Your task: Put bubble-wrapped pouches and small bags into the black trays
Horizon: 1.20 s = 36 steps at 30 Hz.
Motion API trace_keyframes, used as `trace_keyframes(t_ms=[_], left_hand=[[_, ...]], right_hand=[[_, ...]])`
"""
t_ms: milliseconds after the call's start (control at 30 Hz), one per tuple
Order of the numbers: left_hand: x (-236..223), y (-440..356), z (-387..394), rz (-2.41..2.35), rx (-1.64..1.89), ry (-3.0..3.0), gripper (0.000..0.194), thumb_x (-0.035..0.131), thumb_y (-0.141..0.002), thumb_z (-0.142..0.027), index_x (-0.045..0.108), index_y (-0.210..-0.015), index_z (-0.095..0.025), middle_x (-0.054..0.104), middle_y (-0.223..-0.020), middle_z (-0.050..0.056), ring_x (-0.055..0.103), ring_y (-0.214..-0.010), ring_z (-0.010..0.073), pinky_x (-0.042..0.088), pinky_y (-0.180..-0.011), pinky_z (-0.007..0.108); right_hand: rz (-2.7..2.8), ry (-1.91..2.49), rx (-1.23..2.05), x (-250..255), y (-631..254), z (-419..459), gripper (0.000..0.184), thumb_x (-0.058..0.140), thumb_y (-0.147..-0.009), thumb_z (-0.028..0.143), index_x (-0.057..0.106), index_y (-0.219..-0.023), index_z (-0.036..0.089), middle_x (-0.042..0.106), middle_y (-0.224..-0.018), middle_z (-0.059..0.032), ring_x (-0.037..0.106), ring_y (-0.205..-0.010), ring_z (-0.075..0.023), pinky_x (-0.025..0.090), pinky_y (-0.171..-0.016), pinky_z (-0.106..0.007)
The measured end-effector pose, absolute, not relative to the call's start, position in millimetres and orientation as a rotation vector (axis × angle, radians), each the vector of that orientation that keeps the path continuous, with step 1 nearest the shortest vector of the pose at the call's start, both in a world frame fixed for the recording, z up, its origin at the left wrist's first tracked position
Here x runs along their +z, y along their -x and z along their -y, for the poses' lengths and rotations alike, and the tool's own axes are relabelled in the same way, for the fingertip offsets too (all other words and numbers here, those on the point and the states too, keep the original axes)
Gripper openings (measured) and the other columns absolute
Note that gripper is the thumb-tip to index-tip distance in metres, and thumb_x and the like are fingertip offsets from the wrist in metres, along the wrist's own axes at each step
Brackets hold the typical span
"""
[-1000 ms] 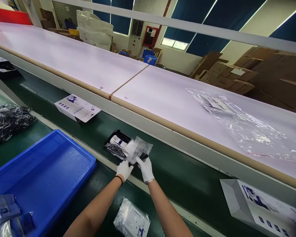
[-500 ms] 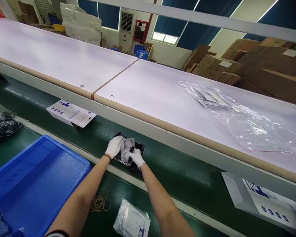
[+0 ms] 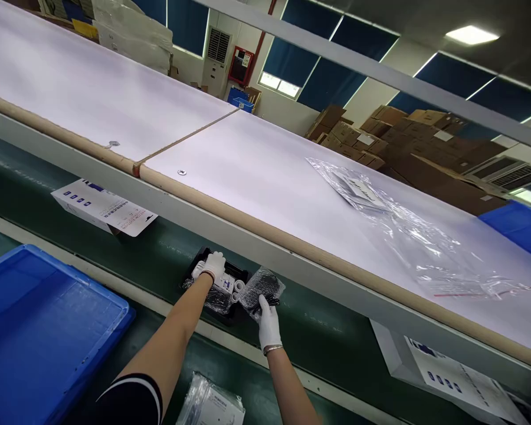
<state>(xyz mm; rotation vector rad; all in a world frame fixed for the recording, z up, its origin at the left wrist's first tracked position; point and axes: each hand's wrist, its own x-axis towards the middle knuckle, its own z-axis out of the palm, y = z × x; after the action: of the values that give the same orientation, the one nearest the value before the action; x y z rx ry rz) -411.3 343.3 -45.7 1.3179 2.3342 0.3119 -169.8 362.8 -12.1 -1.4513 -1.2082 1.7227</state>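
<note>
My right hand (image 3: 269, 324), in a white glove, grips a bubble-wrapped dark packet (image 3: 262, 288) just off the right end of a black tray (image 3: 200, 257). Over the tray's far side is my gloved left hand (image 3: 215, 264), its fingers curled; whatever they hold is hidden. Inside the tray lie white tube-like parts (image 3: 197, 270), a white printed piece (image 3: 225, 284), white rings (image 3: 238, 288) and another clear-wrapped packet (image 3: 218, 302). The tray rests on the green conveyor belt (image 3: 323, 336).
White printed boxes stand on the belt at left (image 3: 110, 206) and right (image 3: 451, 372). A blue bin (image 3: 48, 330) fills the lower left. Bagged leaflets (image 3: 212, 407) lie near me. Above the belt runs a white shelf (image 3: 248, 177) holding a clear plastic bag (image 3: 407, 236).
My right hand has moved the bubble-wrapped packet off the tray to the right, uncovering white parts. My left hand has left that packet and stays over the tray. The camera view has shifted.
</note>
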Motion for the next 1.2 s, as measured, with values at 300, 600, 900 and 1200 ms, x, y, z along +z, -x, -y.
trace_keyframes(t_ms=[300, 600, 900, 1200], left_hand=[[-58, 368, -367, -2.357, 0.287, -1.392, 0.045, 0.053, -0.085, -0.033, 0.062, -0.124, -0.014, 0.052, -0.134, 0.024, 0.038, -0.129, 0.0401, 0.02, -0.108, 0.054], [-64, 333, -360, -2.386, 0.307, -1.458, 0.033, 0.045, -0.09, -0.026, 0.064, -0.111, -0.007, 0.068, -0.097, 0.024, 0.06, -0.099, 0.0361, 0.026, -0.096, 0.057], [-55, 316, -341, -2.386, 0.598, -1.459, 0.027, 0.046, -0.081, -0.004, 0.071, -0.092, -0.007, 0.068, -0.105, 0.021, 0.059, -0.105, 0.0304, 0.038, -0.097, 0.045], [-20, 254, -188, -2.404, 1.261, -1.152, 0.037, 0.039, -0.095, -0.026, 0.063, -0.121, -0.02, 0.063, -0.129, 0.007, 0.056, -0.121, 0.0215, 0.043, -0.109, 0.039]], right_hand=[[2.243, 1.479, 0.948, 25, 184, -445, 0.047, 0.064, -0.072, 0.036, 0.063, -0.114, 0.015, 0.068, -0.11, -0.0147, 0.06, -0.107, -0.0323, 0.045, -0.094, -0.042], [3.124, 1.156, 0.336, 28, 239, -452, 0.042, 0.046, -0.087, 0.025, 0.056, -0.128, 0.025, 0.062, -0.126, -0.0087, 0.054, -0.114, -0.026, 0.042, -0.092, -0.036], [3.241, 1.163, 0.31, -34, 244, -439, 0.065, 0.046, -0.085, 0.031, 0.033, -0.148, 0.02, 0.046, -0.146, -0.0124, 0.044, -0.131, -0.0274, 0.034, -0.104, -0.037], [3.142, 1.367, 0.377, -68, 211, -469, 0.088, 0.038, -0.085, 0.069, 0.013, -0.153, 0.02, 0.012, -0.16, -0.017, 0.011, -0.147, -0.0336, 0.015, -0.117, -0.044]])
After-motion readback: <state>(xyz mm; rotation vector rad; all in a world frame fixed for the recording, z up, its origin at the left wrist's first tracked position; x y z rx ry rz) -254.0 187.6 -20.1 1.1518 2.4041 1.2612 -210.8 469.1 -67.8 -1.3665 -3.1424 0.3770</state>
